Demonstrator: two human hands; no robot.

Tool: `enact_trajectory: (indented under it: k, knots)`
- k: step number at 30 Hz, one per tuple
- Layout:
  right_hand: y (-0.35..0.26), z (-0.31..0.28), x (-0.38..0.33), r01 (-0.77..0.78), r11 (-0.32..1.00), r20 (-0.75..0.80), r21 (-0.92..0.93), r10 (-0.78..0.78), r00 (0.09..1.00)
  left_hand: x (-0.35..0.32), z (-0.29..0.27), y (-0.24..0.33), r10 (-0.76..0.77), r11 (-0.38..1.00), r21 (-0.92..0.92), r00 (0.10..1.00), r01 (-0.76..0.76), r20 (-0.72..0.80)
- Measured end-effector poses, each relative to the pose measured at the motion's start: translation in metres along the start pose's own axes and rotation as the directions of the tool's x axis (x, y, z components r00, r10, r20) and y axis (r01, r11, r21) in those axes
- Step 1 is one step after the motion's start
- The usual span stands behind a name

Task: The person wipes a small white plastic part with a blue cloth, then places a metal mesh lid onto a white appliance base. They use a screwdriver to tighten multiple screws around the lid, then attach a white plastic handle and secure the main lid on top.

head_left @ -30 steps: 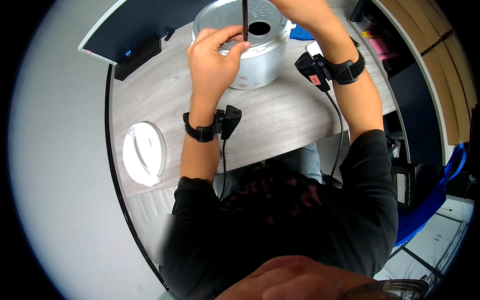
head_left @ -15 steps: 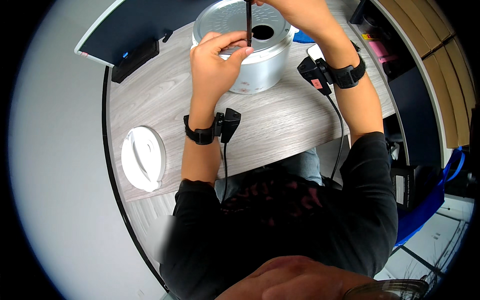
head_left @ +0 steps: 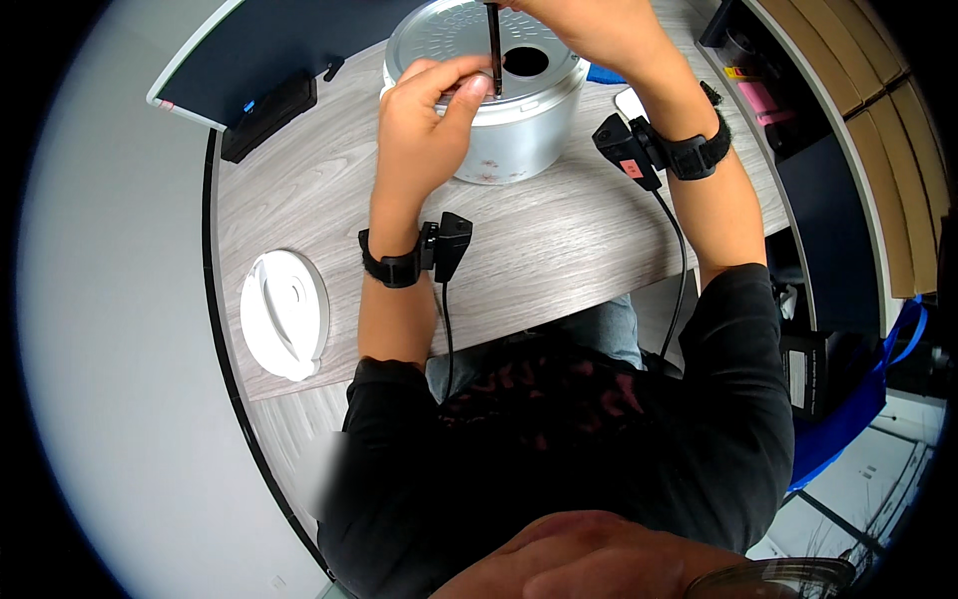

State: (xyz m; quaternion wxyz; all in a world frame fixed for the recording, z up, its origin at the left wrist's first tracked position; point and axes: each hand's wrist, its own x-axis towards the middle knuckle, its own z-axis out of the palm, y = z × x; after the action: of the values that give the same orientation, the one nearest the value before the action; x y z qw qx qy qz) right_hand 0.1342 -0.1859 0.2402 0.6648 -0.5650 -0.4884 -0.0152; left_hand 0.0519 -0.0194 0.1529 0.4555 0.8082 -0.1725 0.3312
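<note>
A white, drum-shaped appliance (head_left: 514,150) with a small flower print stands at the far side of the desk. Its upper face is a slotted metal plate (head_left: 439,38) with a round dark hole (head_left: 526,62). My right hand (head_left: 584,28), partly cut off by the top edge, is closed on a screwdriver (head_left: 495,40). The dark shaft points down, its tip at the plate's near rim. Beside that tip my left hand (head_left: 424,125) has thumb and forefinger drawn together; whatever lies between them is too small to tell.
On the left of the desk (head_left: 559,235) lies a white rounded plastic part (head_left: 286,314). A dark monitor (head_left: 269,50) and a black box (head_left: 269,118) stand at the far left. Shelves with cardboard boxes (head_left: 898,170) line the right. Cables hang from both wrist devices.
My left hand has shifted slightly left, its thumb drawn back from the shaft. The screwdriver's tip has moved slightly down; my right hand has barely moved.
</note>
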Motion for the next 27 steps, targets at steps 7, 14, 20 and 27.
enact_trajectory:
  k: [7, 14, 20, 27]
  knots:
    - [-0.004, 0.009, 0.001, 0.025, 0.985, -0.042, -0.169, -0.033, 0.999, -0.001, 0.012, -0.001, -0.104, 0.99, -0.098, 0.992, 0.097, -0.066]
    - [-0.008, 0.01, 0.001, -0.007, 0.955, -0.02, -0.295, 0.001, 1.0, -0.002, 0.016, -0.007, -0.027, 0.999, -0.045, 0.994, 0.023, -0.108]
    - [0.007, 0.007, -0.001, 0.011, 0.982, -0.032, 0.189, -0.005, 0.999, 0.0, 0.011, 0.0, 0.023, 0.998, 0.058, 1.0, -0.022, -0.018]
    - [0.004, 0.004, -0.003, 0.011, 0.987, -0.006, -0.158, -0.012, 1.0, -0.002, 0.01, 0.0, -0.03, 0.998, -0.047, 0.999, 0.031, 0.029]
